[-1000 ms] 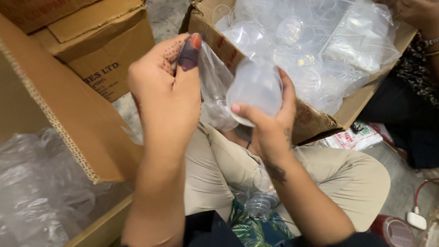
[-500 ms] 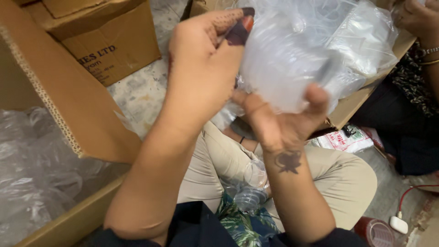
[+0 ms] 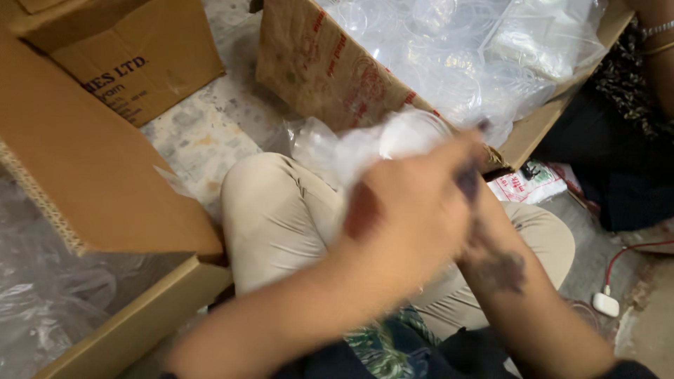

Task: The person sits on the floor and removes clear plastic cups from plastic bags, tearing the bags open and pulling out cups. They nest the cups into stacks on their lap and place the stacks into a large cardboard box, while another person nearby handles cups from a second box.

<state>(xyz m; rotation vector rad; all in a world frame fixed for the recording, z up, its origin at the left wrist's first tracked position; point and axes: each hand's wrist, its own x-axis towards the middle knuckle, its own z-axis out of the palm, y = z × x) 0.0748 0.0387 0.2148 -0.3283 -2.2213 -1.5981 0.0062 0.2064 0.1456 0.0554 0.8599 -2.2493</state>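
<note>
Three cardboard boxes show: one lined with clear film (image 3: 63, 295) far left of the hands, a closed one (image 3: 133, 63) up-left of them, and one heaped with clear plastic cups (image 3: 449, 56) just beyond them. The left hand (image 3: 407, 210), motion-blurred, crosses over the bent knees with fingers curled round one clear plastic bag (image 3: 337, 151) and the cup-like shape (image 3: 414, 133) inside it. The right hand (image 3: 474, 175) sits mostly hidden behind the left, wrist tattoo upward, and its grip cannot be told; another person's arm (image 3: 656, 56) shows far right.
</note>
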